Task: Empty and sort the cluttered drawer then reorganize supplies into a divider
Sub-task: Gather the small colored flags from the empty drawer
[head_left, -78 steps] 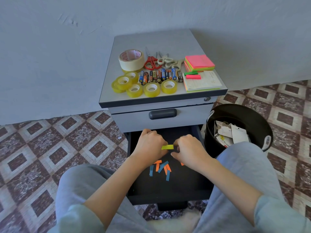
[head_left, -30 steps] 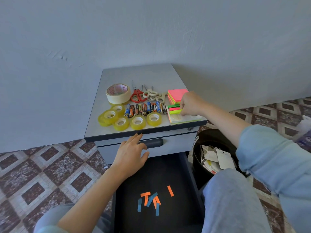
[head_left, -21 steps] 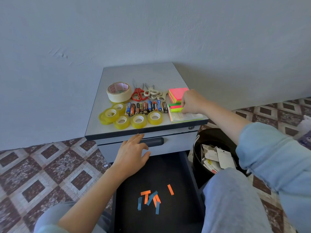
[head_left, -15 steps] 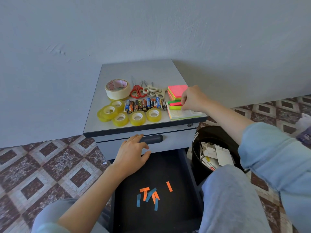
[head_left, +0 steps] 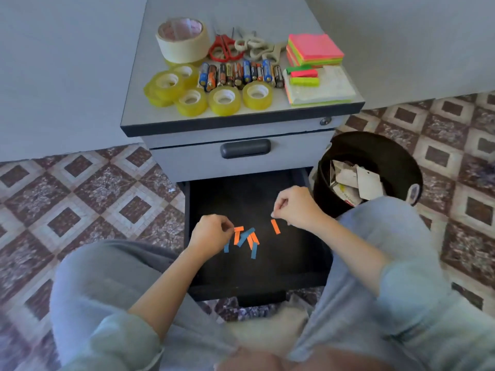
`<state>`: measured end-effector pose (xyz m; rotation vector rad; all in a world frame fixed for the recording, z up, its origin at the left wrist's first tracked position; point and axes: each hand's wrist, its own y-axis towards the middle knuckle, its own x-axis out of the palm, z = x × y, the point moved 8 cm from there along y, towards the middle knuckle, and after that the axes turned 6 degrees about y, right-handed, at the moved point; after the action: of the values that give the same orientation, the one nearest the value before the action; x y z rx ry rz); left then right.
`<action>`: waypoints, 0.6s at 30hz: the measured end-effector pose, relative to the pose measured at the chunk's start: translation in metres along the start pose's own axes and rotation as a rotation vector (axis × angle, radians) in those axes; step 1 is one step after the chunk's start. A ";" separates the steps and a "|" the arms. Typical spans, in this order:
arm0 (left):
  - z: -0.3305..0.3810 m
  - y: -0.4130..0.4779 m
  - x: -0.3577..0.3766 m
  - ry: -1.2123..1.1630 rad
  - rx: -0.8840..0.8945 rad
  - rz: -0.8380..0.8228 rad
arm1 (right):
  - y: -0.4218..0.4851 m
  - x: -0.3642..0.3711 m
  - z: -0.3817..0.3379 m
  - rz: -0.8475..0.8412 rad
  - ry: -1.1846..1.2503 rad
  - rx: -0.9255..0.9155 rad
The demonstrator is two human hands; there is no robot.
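The black bottom drawer (head_left: 308, 253) stands open in front of me. On its floor lies a small heap of orange and blue paper strips (head_left: 246, 238), with one orange strip (head_left: 275, 226) apart to the right. My left hand (head_left: 210, 236) has its fingers curled and pinches the top of an orange strip at the heap's left edge. My right hand (head_left: 296, 208) is curled too, its thumb and forefinger pinching the upper end of the lone orange strip.
The cabinet top (head_left: 139, 113) holds a masking tape roll (head_left: 182, 40), scissors (head_left: 225, 49), a row of batteries (head_left: 239, 74), several yellow tape rolls (head_left: 225, 100), sticky notes (head_left: 314, 50) and page flags (head_left: 304, 77). A black bin (head_left: 388, 153) of paper scraps stands on the right.
My right hand has left the yellow-green flag on the notepad and come down into the drawer. My left hand dropped from the upper drawer's handle to the strip heap. The camera tilted downward.
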<state>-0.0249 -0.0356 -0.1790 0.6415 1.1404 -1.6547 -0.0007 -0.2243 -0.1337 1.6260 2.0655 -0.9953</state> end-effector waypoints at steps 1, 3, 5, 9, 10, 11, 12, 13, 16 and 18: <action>-0.008 0.002 0.008 -0.009 -0.031 -0.012 | 0.002 0.014 0.016 -0.006 -0.015 0.049; -0.020 0.004 0.022 -0.004 -0.070 -0.040 | 0.007 0.034 0.047 0.005 -0.050 0.150; -0.029 0.006 0.030 0.014 -0.092 -0.061 | 0.013 0.047 0.070 -0.009 -0.075 0.239; -0.045 0.012 0.035 0.053 -0.124 -0.034 | 0.023 0.061 0.094 -0.050 -0.103 0.356; -0.048 0.014 0.037 0.064 -0.129 -0.032 | 0.026 0.063 0.098 -0.045 -0.108 0.373; -0.049 0.017 0.039 0.071 -0.129 -0.031 | 0.029 0.065 0.101 -0.032 -0.113 0.386; -0.049 0.021 0.040 0.077 -0.124 -0.024 | 0.033 0.067 0.103 -0.014 -0.119 0.399; -0.048 0.025 0.041 0.082 -0.113 -0.013 | 0.036 0.069 0.105 0.005 -0.125 0.415; -0.040 0.041 0.047 0.098 -0.060 0.017 | 0.042 0.073 0.109 0.072 -0.139 0.473; -0.035 0.051 0.055 0.130 -0.035 -0.001 | 0.046 0.076 0.111 0.104 -0.146 0.504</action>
<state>-0.0021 -0.0310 -0.2586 0.7347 1.2597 -1.6098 0.0022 -0.2429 -0.2747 1.7976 1.7004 -1.6382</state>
